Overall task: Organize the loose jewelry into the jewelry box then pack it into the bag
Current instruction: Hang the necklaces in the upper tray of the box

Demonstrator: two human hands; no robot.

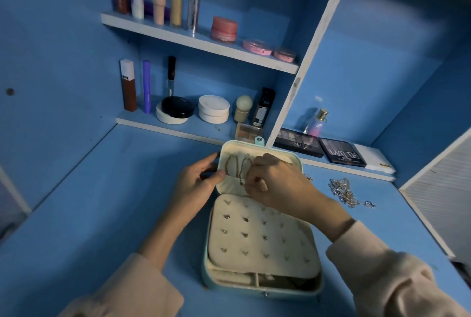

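An open teal jewelry box [207, 263] with cream lining lies on the blue desk. Its padded insert [262, 237] holds several small earrings. Two chains [235, 166] hang inside the raised lid [295, 159]. My left hand [196, 184] grips the lid's left edge, thumb on the lining. My right hand [275, 184] pinches the lower end of the darker chain against the lid's pocket. A pile of loose silver and gold jewelry [346, 191] lies on the desk to the right of the box. No bag is in view.
Two shelves behind hold cosmetics: tubes, jars, compacts [224, 29]. Eyeshadow palettes [341, 156] and a perfume bottle [317, 122] sit on the low ledge at the right. A white divider [316, 43] rises behind the box.
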